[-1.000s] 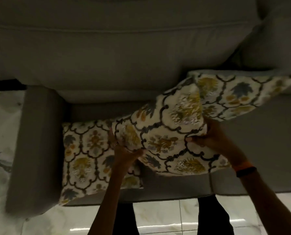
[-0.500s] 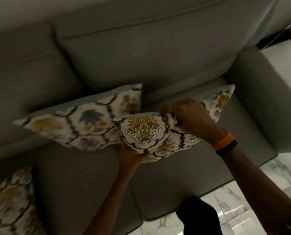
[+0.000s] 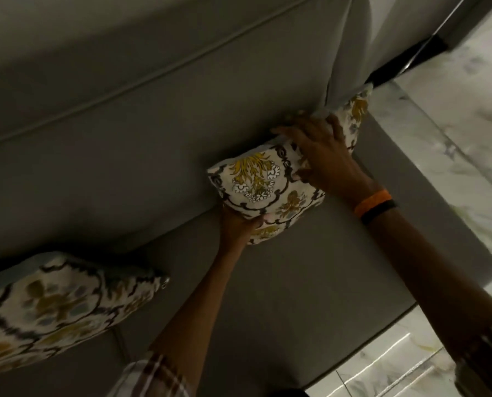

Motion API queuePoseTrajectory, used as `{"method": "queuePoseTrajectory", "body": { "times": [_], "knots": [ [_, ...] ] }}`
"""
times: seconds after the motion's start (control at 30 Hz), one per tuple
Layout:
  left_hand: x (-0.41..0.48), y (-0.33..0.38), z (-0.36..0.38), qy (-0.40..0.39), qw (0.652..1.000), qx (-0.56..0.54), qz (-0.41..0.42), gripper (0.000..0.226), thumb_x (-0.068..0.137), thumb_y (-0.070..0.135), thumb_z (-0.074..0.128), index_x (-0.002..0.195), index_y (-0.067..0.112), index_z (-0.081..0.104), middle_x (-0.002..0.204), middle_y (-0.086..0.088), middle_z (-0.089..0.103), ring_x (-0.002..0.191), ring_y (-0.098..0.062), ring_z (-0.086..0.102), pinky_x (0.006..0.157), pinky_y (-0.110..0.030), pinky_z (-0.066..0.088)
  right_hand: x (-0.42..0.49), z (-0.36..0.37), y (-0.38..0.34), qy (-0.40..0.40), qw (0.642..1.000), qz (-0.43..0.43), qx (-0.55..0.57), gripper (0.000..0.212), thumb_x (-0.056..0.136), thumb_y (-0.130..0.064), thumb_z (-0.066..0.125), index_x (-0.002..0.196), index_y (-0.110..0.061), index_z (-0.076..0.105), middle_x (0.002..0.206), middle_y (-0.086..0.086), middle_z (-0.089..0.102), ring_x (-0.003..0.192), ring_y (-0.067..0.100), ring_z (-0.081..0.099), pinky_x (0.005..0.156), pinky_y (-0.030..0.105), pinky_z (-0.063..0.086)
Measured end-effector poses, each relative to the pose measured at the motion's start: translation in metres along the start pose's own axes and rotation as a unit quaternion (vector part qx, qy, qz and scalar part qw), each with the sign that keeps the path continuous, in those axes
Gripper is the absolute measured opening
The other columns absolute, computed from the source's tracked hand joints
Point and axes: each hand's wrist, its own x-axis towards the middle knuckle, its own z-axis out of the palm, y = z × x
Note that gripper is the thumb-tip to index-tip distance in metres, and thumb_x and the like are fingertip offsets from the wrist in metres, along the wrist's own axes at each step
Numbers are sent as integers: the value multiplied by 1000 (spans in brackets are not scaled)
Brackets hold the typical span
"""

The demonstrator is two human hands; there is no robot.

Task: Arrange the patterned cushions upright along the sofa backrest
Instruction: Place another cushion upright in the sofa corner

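A patterned cushion [image 3: 257,179], cream with yellow flowers and dark scrolls, stands against the grey sofa backrest [image 3: 141,133] near the sofa's right end. My left hand [image 3: 239,223] grips its lower left corner from beneath. My right hand [image 3: 322,153] lies over its top edge and holds it, hiding the middle of the cushion. A second patterned cushion [image 3: 58,305] leans at the lower left on the seat against the backrest, apart from both hands.
The grey seat [image 3: 310,282] stretches between the two cushions. The sofa's right armrest [image 3: 428,202] borders the held cushion. Pale marble floor [image 3: 473,96] lies beyond it and at the lower right.
The held cushion has travelled right, away from the second cushion, and now presses against the backrest by the right armrest. Both hands went with it; my view swung right.
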Motion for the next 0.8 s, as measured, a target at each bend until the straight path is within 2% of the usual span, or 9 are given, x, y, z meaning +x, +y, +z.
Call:
{"method": "queuePoseTrajectory", "body": {
  "times": [0.1, 0.17, 0.27, 0.33, 0.43, 0.5, 0.57, 0.7, 0.8],
  "knots": [
    [4, 18, 7, 5, 1000, 0, -5, 60, 70, 10, 87, 116, 32, 55, 137, 4, 50, 133, -23, 48, 113, -31, 42, -26, 30, 52, 169, 962, 128, 169, 124, 61, -55, 89, 159, -17, 23, 166, 22, 19, 155, 37, 16, 129, 46, 15],
    [9, 15, 7, 2, 1000, 9, -17, 61, 76, -5, 78, 119, 28, 51, 139, 3, 45, 135, -25, 45, 102, -13, 43, -40, 53, 82, 160, 902, 217, 337, 148, 52, -71, 87, 161, -10, 7, 167, 18, 15, 153, 19, 17, 128, 26, 19],
    [13, 14, 4, -30, 999, -11, -25, 72, 80, -6, 74, 142, 4, 39, 152, -11, 42, 140, -29, 42, 113, -26, 37, -39, 77, 113, 27, 844, 239, 479, 161, 42, -61, 92, 161, -5, -1, 155, -3, 38, 134, -17, 43, 106, 14, 47],
    [9, 16, 6, -44, 998, -35, -34, 73, 83, -7, 71, 145, 0, 34, 147, -11, 47, 128, -21, 56, 112, -35, 45, -35, 84, 124, 4, 834, 227, 503, 158, 37, -57, 98, 161, -12, 11, 149, -10, 45, 119, -28, 48, 91, 0, 47],
    [15, 20, 14, -70, 994, -78, -1, 70, 87, -10, 62, 147, 1, 27, 142, 0, 44, 112, 7, 61, 109, -33, 48, -37, 95, 132, 48, 840, 238, 485, 145, 43, -40, 98, 158, -11, 15, 141, -19, 43, 111, -37, 43, 89, -7, 42],
    [25, 12, 17, -57, 995, -81, 4, 78, 86, 22, 72, 148, 6, 27, 151, -1, 38, 124, 0, 56, 120, -47, 33, -46, 101, 127, 59, 846, 252, 466, 144, 48, -40, 98, 159, -10, 12, 144, -19, 41, 121, -33, 41, 98, -2, 41],
    [32, -5, 18, -50, 996, -74, -6, 111, 64, 56, 85, 149, 10, 30, 157, -10, 36, 141, -21, 43, 122, -50, 28, -57, 110, 114, 68, 844, 277, 455, 141, 55, -52, 93, 161, -13, 10, 159, -5, 35, 141, -9, 39, 112, 11, 40],
    [3, -15, 4, 4, 999, 9, 35, 116, 58, 64, 85, 150, 21, 30, 156, -10, 37, 144, -24, 38, 116, -48, 38, -92, 140, 57, 76, 845, 354, 394, 124, 68, -53, 89, 162, -20, 16, 168, 4, 24, 153, 23, 30, 123, 46, 35],
    [-60, -33, -34, -14, 991, 132, 21, 103, 72, 64, 73, 153, 22, 25, 157, -10, 33, 144, -26, 33, 116, -40, 35, -124, 166, -30, 29, 836, 442, 325, 104, 85, -49, 78, 163, -16, 17, 170, 10, 19, 154, 34, 24, 124, 53, 27]
  ]
}}
